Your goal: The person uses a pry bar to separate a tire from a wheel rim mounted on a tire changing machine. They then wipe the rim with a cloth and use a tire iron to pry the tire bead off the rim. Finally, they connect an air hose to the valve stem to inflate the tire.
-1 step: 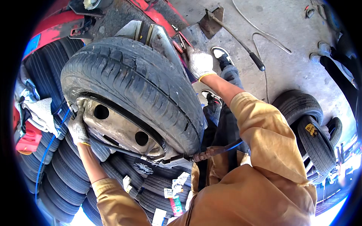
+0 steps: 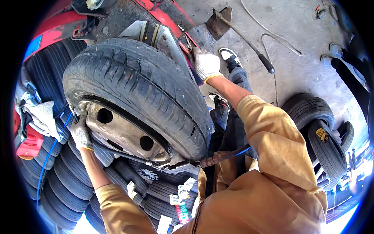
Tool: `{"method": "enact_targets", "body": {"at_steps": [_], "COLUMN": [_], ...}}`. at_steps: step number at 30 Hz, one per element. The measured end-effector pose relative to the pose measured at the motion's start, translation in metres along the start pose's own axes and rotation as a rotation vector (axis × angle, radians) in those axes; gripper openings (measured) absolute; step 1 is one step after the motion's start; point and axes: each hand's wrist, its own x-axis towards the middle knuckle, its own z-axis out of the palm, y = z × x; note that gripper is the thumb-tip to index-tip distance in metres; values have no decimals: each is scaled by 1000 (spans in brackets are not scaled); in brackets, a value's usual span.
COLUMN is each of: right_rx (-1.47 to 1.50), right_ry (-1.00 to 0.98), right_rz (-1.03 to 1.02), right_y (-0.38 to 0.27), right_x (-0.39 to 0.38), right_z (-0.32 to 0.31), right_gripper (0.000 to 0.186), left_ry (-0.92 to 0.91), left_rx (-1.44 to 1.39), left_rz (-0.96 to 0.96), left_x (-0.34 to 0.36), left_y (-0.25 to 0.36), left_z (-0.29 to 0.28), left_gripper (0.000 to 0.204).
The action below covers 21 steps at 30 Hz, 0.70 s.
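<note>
A large black tyre (image 2: pixel 136 78) on a worn steel wheel rim (image 2: pixel 124 128) with round holes stands tilted in front of me, held against a metal plate of a red machine. My left hand (image 2: pixel 81 134), in a white knit glove, is closed on the rim's left edge; its fingertips are partly hidden. Close by, a thin blue hose (image 2: pixel 52 150) runs to the wheel's left side. My right hand (image 2: pixel 206 65), gloved as well, rests beyond the tyre at a red part (image 2: pixel 185 45) of the machine. Its fingers are curled, and what they grip is hidden.
Stacked tyres (image 2: pixel 66 179) fill the lower left. Cloths (image 2: pixel 41 117) and a red container (image 2: pixel 29 146) lie on them. On the right are more tyres (image 2: pixel 307 111). A black-handled lever (image 2: pixel 249 45) extends over the concrete floor, where a loose hose (image 2: pixel 278 37) lies. Another person's legs (image 2: pixel 352 74) show at far right.
</note>
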Motion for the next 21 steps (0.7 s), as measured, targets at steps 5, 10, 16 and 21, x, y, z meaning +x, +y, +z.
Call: {"method": "enact_targets", "body": {"at_steps": [5, 10, 16, 21], "right_rx": [-107, -34, -29, 66], "right_ry": [-84, -66, 7, 33], "right_rz": [34, 156, -9, 22], "right_y": [-9, -16, -22, -22], "right_x": [9, 9, 24, 44], "right_z": [9, 3, 8, 24], "right_gripper": [20, 21, 29, 27], "left_ry": [12, 20, 71, 63], "left_rx": [59, -24, 36, -49], "left_rz": [65, 44, 11, 15], "left_x": [-11, -7, -4, 0], "left_y": [14, 8, -2, 1], "left_z": [5, 8, 0, 4], "left_gripper": [36, 32, 33, 29]}}
